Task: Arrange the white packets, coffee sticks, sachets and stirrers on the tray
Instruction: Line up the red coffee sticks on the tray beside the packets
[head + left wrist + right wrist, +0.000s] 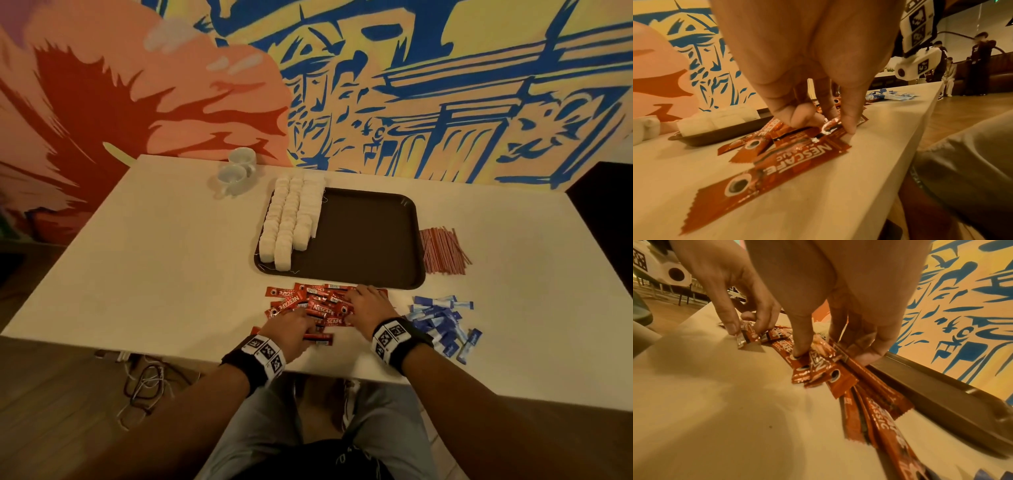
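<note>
A pile of red coffee sticks (317,306) lies on the white table just in front of the brown tray (370,236). My left hand (826,125) pinches the ends of a few sticks near the table's front edge. My right hand (834,355) has its thumb and fingers curled round a bunch of sticks (818,368) beside the tray's rim (931,386). White packets (291,219) stand in three rows on the tray's left part. Red stirrers (442,250) lie on the table right of the tray. Blue sachets (442,322) lie scattered right of my right hand (366,305).
Two white cups (236,171) stand at the back left of the table (154,257). A painted wall rises behind it. The table's front edge runs close to my wrists. Cables (147,383) lie on the floor under the left side.
</note>
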A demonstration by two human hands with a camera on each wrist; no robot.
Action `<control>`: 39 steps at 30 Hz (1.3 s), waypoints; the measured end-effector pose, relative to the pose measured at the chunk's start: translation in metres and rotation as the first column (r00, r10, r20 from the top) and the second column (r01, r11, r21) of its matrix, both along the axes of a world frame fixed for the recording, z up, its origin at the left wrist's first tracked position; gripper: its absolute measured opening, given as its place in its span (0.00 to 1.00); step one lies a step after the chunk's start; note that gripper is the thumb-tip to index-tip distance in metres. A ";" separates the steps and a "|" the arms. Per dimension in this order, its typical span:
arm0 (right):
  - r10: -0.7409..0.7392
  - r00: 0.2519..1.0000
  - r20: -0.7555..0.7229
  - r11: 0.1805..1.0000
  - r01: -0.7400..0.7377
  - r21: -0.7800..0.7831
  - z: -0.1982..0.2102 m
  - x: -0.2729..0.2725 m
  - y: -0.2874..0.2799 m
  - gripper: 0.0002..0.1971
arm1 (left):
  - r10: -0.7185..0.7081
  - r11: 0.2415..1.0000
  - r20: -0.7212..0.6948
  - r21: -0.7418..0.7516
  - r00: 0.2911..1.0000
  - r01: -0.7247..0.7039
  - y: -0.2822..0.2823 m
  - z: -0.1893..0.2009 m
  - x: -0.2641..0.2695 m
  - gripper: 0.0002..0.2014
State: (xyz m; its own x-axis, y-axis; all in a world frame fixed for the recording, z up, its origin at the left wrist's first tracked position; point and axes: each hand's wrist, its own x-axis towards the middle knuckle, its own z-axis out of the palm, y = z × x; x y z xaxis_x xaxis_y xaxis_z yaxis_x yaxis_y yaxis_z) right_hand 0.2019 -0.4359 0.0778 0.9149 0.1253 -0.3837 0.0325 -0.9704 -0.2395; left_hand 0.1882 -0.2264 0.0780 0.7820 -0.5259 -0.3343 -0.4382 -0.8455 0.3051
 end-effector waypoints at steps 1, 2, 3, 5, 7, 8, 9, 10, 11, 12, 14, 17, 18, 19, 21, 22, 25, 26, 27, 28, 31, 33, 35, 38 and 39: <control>-0.007 1.000 -0.001 1.000 0.007 0.013 -0.001 0.000 0.000 0.29 | 0.010 1.000 0.003 -0.011 1.000 -0.010 0.001 -0.001 0.000 0.14; -0.014 1.000 0.001 1.000 0.014 0.028 -0.002 0.000 0.000 0.28 | 0.023 0.999 0.013 -0.028 1.000 -0.023 0.001 -0.001 0.000 0.12; -0.022 1.000 0.005 0.999 0.022 0.039 -0.004 0.000 0.000 0.27 | 0.040 0.998 0.034 -0.052 0.999 -0.039 0.002 -0.001 0.001 0.11; -0.041 0.999 0.021 0.998 0.040 0.051 -0.007 0.000 0.001 0.26 | 0.087 0.992 0.060 -0.099 0.994 -0.081 0.006 0.002 0.003 0.08; -0.064 0.997 0.030 0.996 0.062 0.058 -0.009 0.001 0.001 0.27 | 0.149 0.978 0.043 -0.157 0.988 -0.141 0.012 0.005 0.008 0.07; -0.070 0.997 0.033 0.996 0.068 0.058 -0.009 0.001 0.001 0.27 | 0.195 0.962 0.023 -0.202 0.981 -0.186 0.017 0.008 0.011 0.06; -0.075 0.997 0.036 0.996 0.073 0.055 -0.010 0.001 0.002 0.28 | 0.249 0.938 0.001 -0.251 0.968 -0.241 0.024 0.010 0.015 0.05; -0.078 0.996 0.041 0.996 0.075 0.052 -0.009 0.002 0.002 0.28 | 0.304 0.909 -0.015 -0.295 0.953 -0.295 0.031 0.012 0.018 0.05; -0.081 0.996 0.047 0.995 0.079 0.052 -0.010 0.002 0.003 0.28 | 0.350 0.886 -0.022 -0.318 0.936 -0.339 0.039 0.015 0.021 0.06; -0.086 0.995 0.050 0.995 0.083 0.054 -0.010 0.002 0.004 0.27 | 0.384 0.872 -0.018 -0.322 0.923 -0.369 0.047 0.019 0.023 0.07; -0.093 0.994 0.056 0.994 0.090 0.060 -0.011 0.003 0.004 0.26 | 0.408 0.860 -0.018 -0.329 0.913 -0.391 0.062 0.025 0.025 0.07; -0.103 0.991 0.087 0.993 0.096 0.073 -0.011 0.003 0.003 0.22 | 0.370 0.880 -0.092 -0.286 0.925 -0.380 0.076 0.027 0.023 0.07; -0.096 0.990 0.099 0.994 0.089 0.068 -0.010 0.003 0.004 0.21 | 0.344 0.898 -0.123 -0.247 0.931 -0.364 0.080 0.025 0.019 0.06; -0.087 0.989 0.116 0.995 0.081 0.060 -0.009 0.003 0.003 0.20 | 0.307 0.917 -0.147 -0.218 0.940 -0.334 0.081 0.022 0.014 0.05; -0.079 0.988 0.133 0.996 0.072 0.057 -0.007 0.002 0.005 0.19 | 0.251 0.948 -0.151 -0.159 0.956 -0.274 0.084 0.015 0.003 0.05; -0.080 0.988 0.134 0.996 0.072 0.060 -0.005 0.002 0.006 0.18 | 0.225 0.964 -0.130 -0.114 0.966 -0.240 0.084 0.012 -0.003 0.07; -0.078 0.986 0.145 0.995 0.068 0.067 0.000 0.002 0.007 0.17 | 0.115 0.993 -0.055 0.030 0.992 -0.113 0.086 -0.001 -0.011 0.20; -0.081 0.986 0.149 0.995 0.071 0.072 0.003 0.002 0.007 0.17 | 0.096 0.994 -0.041 0.047 0.994 -0.094 0.086 -0.005 -0.010 0.22; -0.091 0.985 0.150 0.993 0.078 0.090 0.005 0.003 0.007 0.16 | 0.091 0.995 -0.028 0.045 0.995 -0.090 0.087 -0.008 -0.010 0.23; -0.108 0.983 0.148 0.989 0.090 0.118 0.008 0.003 0.007 0.15 | 0.092 0.995 -0.014 0.043 0.996 -0.092 0.087 -0.012 -0.009 0.23; -0.176 0.973 0.150 0.965 0.141 0.221 0.019 0.007 0.007 0.12 | 0.071 0.996 0.020 0.057 0.997 -0.072 0.086 -0.020 -0.007 0.23; -0.217 0.967 0.133 0.942 0.172 0.287 0.025 0.009 0.007 0.12 | 0.051 0.996 0.063 0.072 0.997 -0.056 0.086 -0.023 -0.006 0.22; -0.238 0.964 0.120 0.924 0.187 0.333 0.033 0.011 0.007 0.13 | 0.026 0.997 0.128 0.068 0.991 -0.035 0.088 -0.028 -0.004 0.21; -0.286 0.955 0.074 0.880 0.231 0.414 0.045 0.013 0.006 0.15 | 0.051 0.999 0.206 -0.002 0.977 -0.052 0.093 -0.031 -0.003 0.18; -0.310 0.949 0.065 0.855 0.248 0.454 0.048 0.014 0.005 0.15 | 0.091 0.995 0.222 -0.059 0.971 -0.080 0.094 -0.030 -0.001 0.17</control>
State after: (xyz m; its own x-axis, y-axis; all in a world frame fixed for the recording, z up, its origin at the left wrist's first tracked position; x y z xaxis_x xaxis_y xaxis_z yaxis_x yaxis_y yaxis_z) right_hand 0.2162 -0.4310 0.1258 0.9743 -0.0167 -0.2248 -0.1631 -0.7408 -0.6516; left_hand 0.1873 -0.1325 0.0480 0.8768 -0.4657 -0.1202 -0.4273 -0.8690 0.2496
